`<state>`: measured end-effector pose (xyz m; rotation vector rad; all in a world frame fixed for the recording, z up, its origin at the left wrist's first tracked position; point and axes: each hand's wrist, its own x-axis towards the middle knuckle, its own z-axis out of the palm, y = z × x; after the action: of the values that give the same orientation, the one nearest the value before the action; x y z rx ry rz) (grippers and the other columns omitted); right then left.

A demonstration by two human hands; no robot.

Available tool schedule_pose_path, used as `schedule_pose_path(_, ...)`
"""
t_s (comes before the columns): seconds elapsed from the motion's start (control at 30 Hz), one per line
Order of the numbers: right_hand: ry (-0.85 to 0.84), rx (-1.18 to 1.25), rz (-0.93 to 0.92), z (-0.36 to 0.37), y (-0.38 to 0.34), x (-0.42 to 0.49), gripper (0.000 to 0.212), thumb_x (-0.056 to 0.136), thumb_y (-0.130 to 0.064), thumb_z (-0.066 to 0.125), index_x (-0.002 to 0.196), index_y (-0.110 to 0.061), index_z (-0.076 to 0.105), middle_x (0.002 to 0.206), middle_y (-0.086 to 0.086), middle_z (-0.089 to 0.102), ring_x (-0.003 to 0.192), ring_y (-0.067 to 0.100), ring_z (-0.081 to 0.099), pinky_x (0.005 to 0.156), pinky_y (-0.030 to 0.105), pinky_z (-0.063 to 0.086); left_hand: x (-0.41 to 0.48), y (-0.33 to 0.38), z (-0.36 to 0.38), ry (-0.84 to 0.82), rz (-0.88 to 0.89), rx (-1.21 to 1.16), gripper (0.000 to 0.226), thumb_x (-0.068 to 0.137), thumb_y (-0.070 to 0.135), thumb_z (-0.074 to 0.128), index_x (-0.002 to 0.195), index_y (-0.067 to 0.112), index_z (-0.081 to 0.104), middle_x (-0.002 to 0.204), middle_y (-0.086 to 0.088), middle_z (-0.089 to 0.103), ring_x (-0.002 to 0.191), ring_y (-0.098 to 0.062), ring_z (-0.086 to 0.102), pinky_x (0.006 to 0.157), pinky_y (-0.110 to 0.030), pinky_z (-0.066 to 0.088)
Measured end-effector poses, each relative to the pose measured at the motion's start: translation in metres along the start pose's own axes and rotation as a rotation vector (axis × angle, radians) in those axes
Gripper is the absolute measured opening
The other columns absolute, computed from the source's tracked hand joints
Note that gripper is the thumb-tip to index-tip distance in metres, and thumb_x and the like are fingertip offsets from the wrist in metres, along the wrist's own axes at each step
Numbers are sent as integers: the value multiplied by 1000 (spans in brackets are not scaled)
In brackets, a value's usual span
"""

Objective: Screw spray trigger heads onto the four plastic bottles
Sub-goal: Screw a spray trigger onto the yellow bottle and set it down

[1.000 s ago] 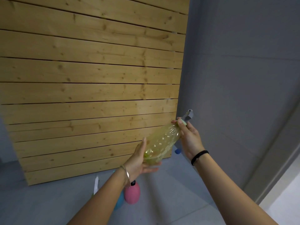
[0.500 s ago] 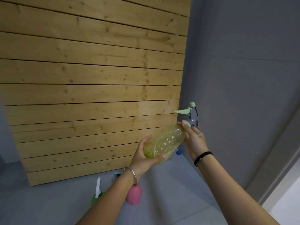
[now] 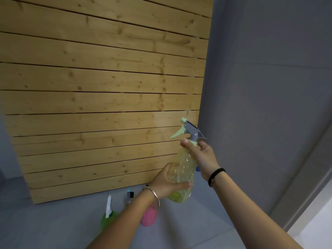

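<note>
a wall of pale wooden slats [image 3: 100, 97] fills the left of the view and meets a plain grey wall [image 3: 269, 87] on the right, with a grey floor [image 3: 53, 221] below. held up in the air in front of the slats is a translucent yellow bottle [image 3: 181, 169], nearly upright, its top leaning a little to the right. the left hand [image 3: 167, 182] grips the lower body from the left, fingers [image 3: 181, 186] curled across the front. the right hand [image 3: 203, 155] comes in from the right at the neck, its fingers [image 3: 185, 141] pinching the pale green collar just under the grey spray trigger head [image 3: 190, 131]. the head sits on the bottle's mouth, its light green lever and nozzle pointing left toward the slats. a silver bangle [image 3: 154, 194] circles the left wrist and a black band [image 3: 216, 176] the right.

on the floor, partly behind the left forearm, stand a green bottle [image 3: 107, 220] with a white trigger head [image 3: 108, 206] and a pink bottle [image 3: 148, 217]. between them is what looks like a dark head with a blue tip [image 3: 129, 194]. a small blue object [image 3: 197, 168] shows just beside the right wrist.
</note>
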<state>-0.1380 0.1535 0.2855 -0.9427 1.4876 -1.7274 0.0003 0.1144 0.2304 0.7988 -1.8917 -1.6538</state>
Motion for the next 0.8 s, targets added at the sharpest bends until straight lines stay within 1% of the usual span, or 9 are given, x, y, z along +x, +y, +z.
schedule_pose_path(0.07,-170,-17,7,-1,-3,1,31,86,-37,60,109,-18,68,107,-5,73,100,6,67,85,24,53,0,0,-5,-44,-36,-105,57,57,35,83,107,36,57,93,20,69,85,4,66,68,-10,49)
schedule_pose_path(0.13,-240,-7,13,-3,-6,3,28,90,-32,56,111,-17,68,112,-5,72,107,8,65,89,26,53,0,-1,-11,-80,-59,-139,57,56,34,82,108,37,58,92,19,72,85,2,68,71,-15,52)
schedule_pose_path(0.23,-119,-25,11,2,-3,4,38,82,-26,68,117,-11,64,109,3,72,106,17,65,90,29,54,3,-4,-14,-9,-35,-38,60,61,25,83,113,34,53,105,13,68,96,-2,64,83,-20,51)
schedule_pose_path(0.33,-17,-36,16,11,4,1,50,74,-22,77,117,-5,60,101,5,63,94,14,61,89,24,51,5,-5,-9,72,21,-9,56,62,20,84,107,34,53,105,9,66,97,-5,63,83,-22,51)
schedule_pose_path(0.4,-104,-53,11,13,2,0,44,76,-21,75,113,-3,60,92,5,60,88,16,58,85,23,49,6,-5,-9,59,37,-25,51,64,19,83,104,33,55,97,14,68,89,-1,66,76,-17,52)
schedule_pose_path(0.53,-383,-88,50,8,-6,-4,39,79,-31,68,113,-13,65,111,0,69,111,11,62,95,24,48,5,-4,-14,-98,15,-11,36,72,14,76,96,34,58,83,20,71,77,10,66,63,-5,47)
schedule_pose_path(0.63,-282,-96,32,11,-2,-6,32,80,-24,70,109,-10,68,111,8,71,100,12,66,79,15,52,5,-6,-13,-71,31,-4,38,70,16,76,99,32,57,93,13,68,80,6,65,64,-7,47)
schedule_pose_path(0.73,-174,-128,4,14,2,-6,31,81,-23,71,108,-10,68,109,9,72,95,12,66,82,19,52,8,-7,-12,-9,41,-22,47,61,24,79,102,30,57,100,6,67,82,1,66,67,-9,49)
schedule_pose_path(0.8,-268,-137,14,10,-1,-4,29,84,-24,67,110,-13,68,113,5,71,101,8,66,85,17,51,9,-8,-15,-18,31,-20,48,57,27,81,99,31,59,95,9,70,81,3,67,69,-11,50)
